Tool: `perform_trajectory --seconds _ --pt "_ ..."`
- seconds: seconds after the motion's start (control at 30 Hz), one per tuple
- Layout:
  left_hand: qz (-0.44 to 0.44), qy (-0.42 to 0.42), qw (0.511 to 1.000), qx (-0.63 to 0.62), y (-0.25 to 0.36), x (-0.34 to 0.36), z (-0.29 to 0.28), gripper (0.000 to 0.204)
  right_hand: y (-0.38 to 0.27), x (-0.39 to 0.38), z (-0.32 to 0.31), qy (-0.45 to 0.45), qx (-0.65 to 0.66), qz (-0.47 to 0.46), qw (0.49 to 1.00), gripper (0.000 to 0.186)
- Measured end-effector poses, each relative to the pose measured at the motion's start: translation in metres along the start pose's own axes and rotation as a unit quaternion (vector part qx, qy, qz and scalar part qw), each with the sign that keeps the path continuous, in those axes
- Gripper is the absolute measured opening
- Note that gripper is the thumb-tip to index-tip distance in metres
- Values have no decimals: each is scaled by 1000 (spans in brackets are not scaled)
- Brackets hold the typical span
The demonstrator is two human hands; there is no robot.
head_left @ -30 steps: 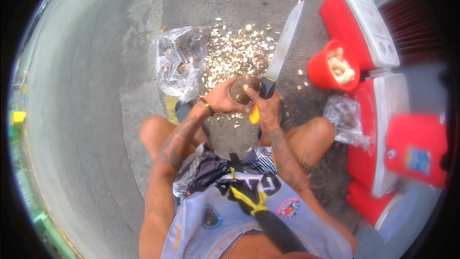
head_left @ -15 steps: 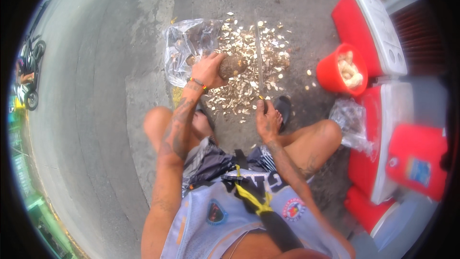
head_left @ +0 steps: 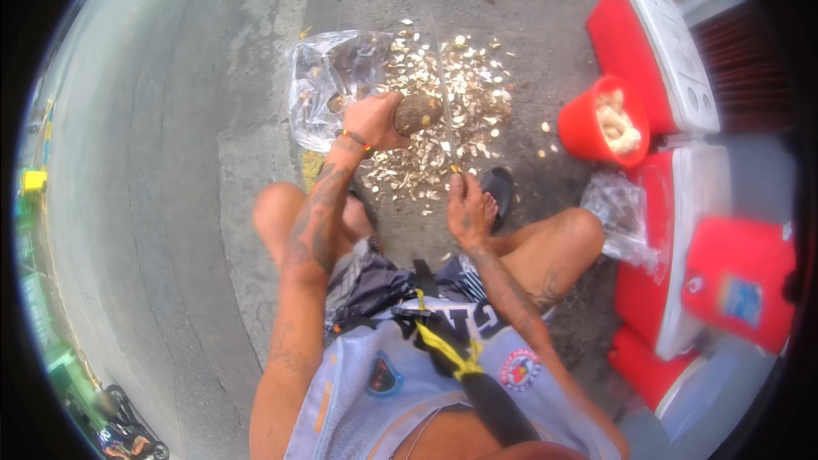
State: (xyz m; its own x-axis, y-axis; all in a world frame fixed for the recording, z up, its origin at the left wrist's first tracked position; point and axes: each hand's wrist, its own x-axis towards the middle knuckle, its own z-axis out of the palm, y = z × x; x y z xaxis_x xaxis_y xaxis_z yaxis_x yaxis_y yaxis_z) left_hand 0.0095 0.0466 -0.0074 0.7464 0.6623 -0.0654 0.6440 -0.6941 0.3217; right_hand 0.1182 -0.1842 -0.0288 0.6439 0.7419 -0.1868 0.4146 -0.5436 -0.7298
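Note:
My left hand (head_left: 375, 121) is wrapped around the end of a rough brown tuber (head_left: 419, 115), held out over a scatter of pale peelings (head_left: 409, 166) on the ground. In my right hand (head_left: 468, 209), near my right foot, is a long thin-bladed knife (head_left: 444, 89). Its blade points away from me, just right of the tuber, and I cannot tell whether the two touch. Beside my left hand lies a clear plastic bag (head_left: 319, 89), with brown pieces showing through it.
At the right stands a red bucket (head_left: 579, 123) of peeled pale tuber pieces (head_left: 615, 123). Red coolers with white lids (head_left: 673, 51) line that side, a crumpled plastic bag (head_left: 615, 209) against one. My sandalled right foot (head_left: 498, 196) is close to the peelings. A motorcycle (head_left: 132, 426) is at lower left.
The knife blade has swung left, closer to the tuber, and my right hand has shifted slightly left. The left hand keeps its hold. The motorcycle at upper left is gone; one now shows at lower left.

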Motion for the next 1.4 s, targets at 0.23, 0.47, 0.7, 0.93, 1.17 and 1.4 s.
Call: perform_trajectory --seconds 0.23,0.47,0.7,0.93,1.17,1.4 --pt "-15 8 1000 -7 1 2 -4 58 7 -3 -3 19 172 -93 981 39" --pt "2 25 999 -30 0 -4 -2 57 -5 1 2 -44 -35 24 998 49" --pt "-9 44 998 -36 -1 -1 -4 59 -4 3 -5 -41 58 -29 997 40" --pt "-35 16 999 -39 3 -1 -13 59 -5 -5 -6 14 128 -71 989 44" --pt "-43 9 999 -13 0 -3 -11 60 -7 6 2 -63 -82 52 993 52" --pt "-39 34 998 -26 -4 1 -9 63 -4 1 -4 -38 50 13 998 52"
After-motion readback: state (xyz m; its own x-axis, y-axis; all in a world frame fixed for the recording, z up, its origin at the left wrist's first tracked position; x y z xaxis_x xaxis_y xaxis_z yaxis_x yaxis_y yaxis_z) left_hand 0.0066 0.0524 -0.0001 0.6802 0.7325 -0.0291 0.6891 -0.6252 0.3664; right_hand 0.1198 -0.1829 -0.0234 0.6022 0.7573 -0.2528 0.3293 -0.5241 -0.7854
